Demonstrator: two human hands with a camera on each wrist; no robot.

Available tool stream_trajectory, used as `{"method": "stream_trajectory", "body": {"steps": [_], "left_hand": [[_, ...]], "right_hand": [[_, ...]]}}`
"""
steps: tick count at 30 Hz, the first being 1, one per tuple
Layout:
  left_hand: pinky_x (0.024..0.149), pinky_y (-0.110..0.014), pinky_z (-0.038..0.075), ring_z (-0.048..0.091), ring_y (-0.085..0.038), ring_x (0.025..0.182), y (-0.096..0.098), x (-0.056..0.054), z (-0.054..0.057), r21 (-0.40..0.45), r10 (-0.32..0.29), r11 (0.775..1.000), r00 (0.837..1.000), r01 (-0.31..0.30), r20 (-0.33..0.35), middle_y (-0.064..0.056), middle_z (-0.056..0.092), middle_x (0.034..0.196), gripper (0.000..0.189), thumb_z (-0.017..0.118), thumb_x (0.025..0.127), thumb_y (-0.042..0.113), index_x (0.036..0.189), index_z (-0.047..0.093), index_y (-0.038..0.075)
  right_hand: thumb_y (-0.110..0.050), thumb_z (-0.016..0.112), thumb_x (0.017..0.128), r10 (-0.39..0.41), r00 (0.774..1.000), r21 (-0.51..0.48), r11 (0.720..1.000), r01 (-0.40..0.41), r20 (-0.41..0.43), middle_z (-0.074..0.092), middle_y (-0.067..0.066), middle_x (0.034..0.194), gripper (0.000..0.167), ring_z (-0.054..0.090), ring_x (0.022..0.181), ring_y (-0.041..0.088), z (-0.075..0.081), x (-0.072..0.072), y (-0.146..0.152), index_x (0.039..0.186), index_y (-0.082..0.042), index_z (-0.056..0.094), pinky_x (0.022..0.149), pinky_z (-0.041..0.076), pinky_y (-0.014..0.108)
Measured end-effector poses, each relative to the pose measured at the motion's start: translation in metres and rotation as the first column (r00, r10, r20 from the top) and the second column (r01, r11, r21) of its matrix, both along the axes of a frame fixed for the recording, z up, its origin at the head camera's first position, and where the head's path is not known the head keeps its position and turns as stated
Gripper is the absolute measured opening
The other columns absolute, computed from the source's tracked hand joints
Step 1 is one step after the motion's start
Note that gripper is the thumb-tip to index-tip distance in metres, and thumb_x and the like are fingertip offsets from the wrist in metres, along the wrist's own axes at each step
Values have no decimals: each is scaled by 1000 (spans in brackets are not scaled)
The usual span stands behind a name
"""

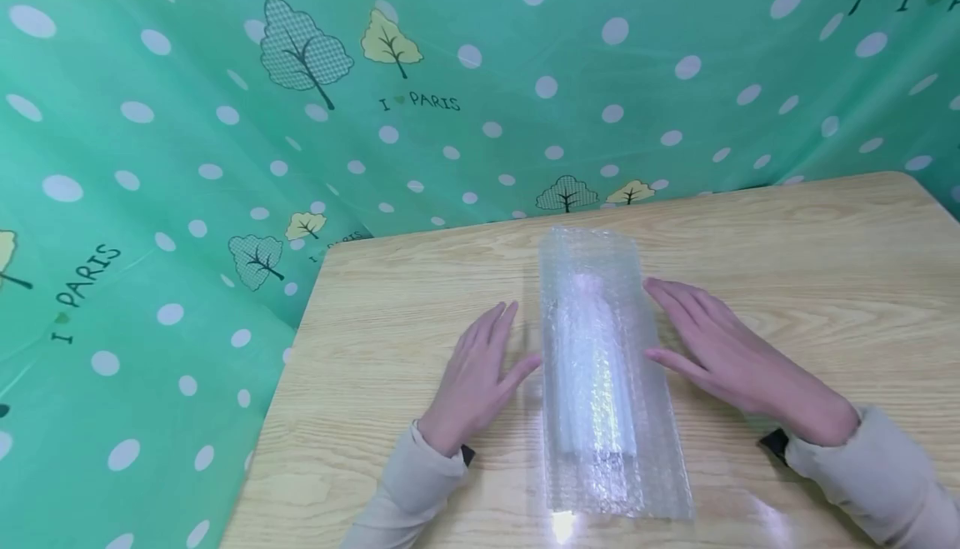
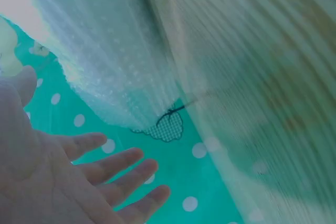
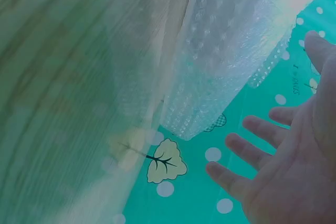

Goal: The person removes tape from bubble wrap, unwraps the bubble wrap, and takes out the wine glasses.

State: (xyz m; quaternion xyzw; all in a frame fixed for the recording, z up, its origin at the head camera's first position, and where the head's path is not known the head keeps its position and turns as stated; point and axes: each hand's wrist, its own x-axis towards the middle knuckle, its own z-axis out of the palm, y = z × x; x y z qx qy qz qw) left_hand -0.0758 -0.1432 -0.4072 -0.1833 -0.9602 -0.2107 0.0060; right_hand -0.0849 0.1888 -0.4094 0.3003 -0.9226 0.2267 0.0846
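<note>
A long bundle of clear bubble wrap [image 1: 596, 349] lies lengthwise on the table, with a pale bottle-like shape blurred inside it. Its layers hide what exactly the wrapped thing is. To its left my left hand [image 1: 476, 378] is held with fingers straight, the thumb tip close to the wrap's edge. On the other side my right hand [image 1: 723, 353] has its fingers extended, fingertips and thumb at or near the right edge; touching or not, I cannot tell. Both wrist views show the bubble wrap [image 2: 105, 51] beyond a hand with spread fingers and nothing in the palm.
The light wood-grain table [image 1: 810, 282] carries the bundle and reflects a bright light near its front. Behind and to the left hangs a green cloth [image 1: 450, 24] with white dots and printed trees, meeting the table's back edge.
</note>
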Motion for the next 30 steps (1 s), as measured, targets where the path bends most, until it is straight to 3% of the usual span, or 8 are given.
{"method": "stream_trajectory", "body": {"steps": [17, 24, 30], "left_hand": [[122, -48, 21, 23, -21, 150, 6, 11, 13, 119, -27, 993, 989, 10, 142, -2, 26, 163, 74, 40, 100, 61, 159, 21, 20], [121, -50, 23, 23, -23, 150, 8, 14, 15, 128, -39, 992, 987, 19, 159, -1, 24, 164, 73, 42, 101, 58, 159, 21, 19], [120, -50, 26, 26, -24, 149, 10, 15, 14, 146, -64, 989, 983, 38, 172, -6, 26, 163, 76, 40, 100, 62, 159, 21, 18]], "right_hand": [[-33, 63, 97, 16, 999, -12, 1000, -15, 39, 40, 18, 149, 75, 41, 132, 34, 3, 0, -13, 155, -6, 26, 108, 37, 56], [-35, 61, 99, 27, 995, -42, 999, -23, 98, 39, 14, 149, 71, 39, 135, 32, 7, 1, -19, 156, -12, 27, 106, 40, 56], [-38, 59, 99, 51, 992, -41, 998, -47, 112, 38, 12, 150, 70, 39, 135, 29, 9, 0, -25, 156, -12, 28, 106, 41, 54]]}}
